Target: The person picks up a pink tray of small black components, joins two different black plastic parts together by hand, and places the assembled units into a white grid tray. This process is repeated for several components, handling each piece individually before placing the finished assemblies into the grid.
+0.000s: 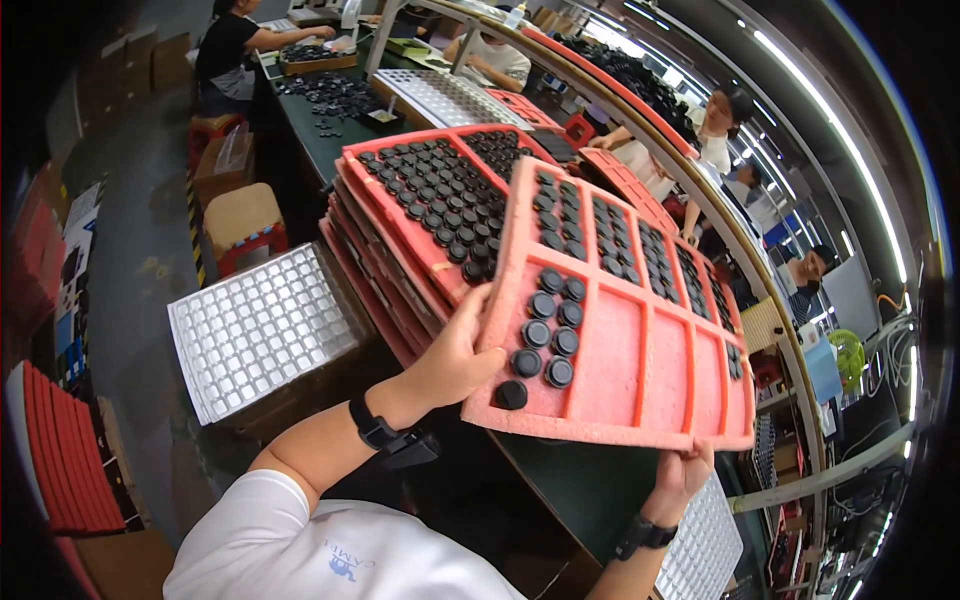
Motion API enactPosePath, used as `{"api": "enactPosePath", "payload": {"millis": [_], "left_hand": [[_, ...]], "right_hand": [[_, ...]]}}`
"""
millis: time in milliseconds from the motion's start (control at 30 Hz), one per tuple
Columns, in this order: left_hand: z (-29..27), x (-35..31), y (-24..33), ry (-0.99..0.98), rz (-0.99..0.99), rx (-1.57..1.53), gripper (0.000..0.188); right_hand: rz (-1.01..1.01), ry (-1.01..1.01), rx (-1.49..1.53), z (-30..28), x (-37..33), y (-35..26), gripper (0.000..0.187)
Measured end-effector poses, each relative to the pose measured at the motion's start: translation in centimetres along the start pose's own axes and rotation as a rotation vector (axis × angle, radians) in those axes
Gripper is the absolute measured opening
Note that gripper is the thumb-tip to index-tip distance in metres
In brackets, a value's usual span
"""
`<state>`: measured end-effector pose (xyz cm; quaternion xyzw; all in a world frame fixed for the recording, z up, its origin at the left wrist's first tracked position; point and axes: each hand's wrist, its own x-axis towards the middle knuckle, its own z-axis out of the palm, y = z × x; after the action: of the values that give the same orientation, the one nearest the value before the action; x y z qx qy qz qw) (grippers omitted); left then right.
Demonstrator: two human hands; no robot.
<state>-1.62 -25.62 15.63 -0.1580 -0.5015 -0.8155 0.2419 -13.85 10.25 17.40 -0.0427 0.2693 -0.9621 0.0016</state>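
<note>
A pink foam tray (612, 350) divided into compartments is held tilted in front of me. Its far row of compartments contains black round cap-like parts (560, 220), as does the near-left compartment; several other near compartments are bare. My left hand (458, 355) grips the tray's left edge, thumb on its upper face. At the near right edge, my right hand (684, 474) is closed on the rim, its fingers partly hidden underneath. Just behind and left rises a stack of similar pink trays (385, 305), the top one filled with black round parts (445, 205).
A white plastic tray (262, 335) with many pockets lies on a box at the left, near a stool (243, 222). Another pocketed tray (704, 540) is at lower right. Co-workers (228, 50) sit along the green bench (320, 140); a shelf rail (640, 130) runs along the right.
</note>
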Motion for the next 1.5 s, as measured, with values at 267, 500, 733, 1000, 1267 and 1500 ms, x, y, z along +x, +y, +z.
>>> {"api": "enactPosePath", "payload": {"millis": [267,500,733,1000,1267,1500], "left_hand": [[-3.8,3.9,-0.4,-0.183,-0.194,-0.159,0.07],[-4.4,5.5,-2.3,-0.202,-0.323,-0.199,0.068],[-5.7,4.4,-4.5,-0.134,-0.435,-0.189,0.067],[-7.8,2.8,-7.8,-0.133,-0.515,-0.064,0.066],[-10.2,1.0,-7.7,-0.133,-0.665,-0.113,0.064],[-13.8,-3.3,-4.4,-0.168,-1.251,-0.276,0.041]], "right_hand": [[-0.125,0.218,-0.073,4.5,-7.5,1.8,0.075],[-0.185,0.332,-0.06,4.1,-7.8,1.7,0.075],[-0.169,0.359,-0.101,2.8,-6.4,3.7,0.071],[-0.148,0.547,-0.004,0.8,-6.9,6.7,0.066],[-0.18,0.576,-0.004,-2.9,-10.0,10.9,0.067],[-0.215,0.625,0.043,-3.2,-11.6,12.9,0.071]]}}
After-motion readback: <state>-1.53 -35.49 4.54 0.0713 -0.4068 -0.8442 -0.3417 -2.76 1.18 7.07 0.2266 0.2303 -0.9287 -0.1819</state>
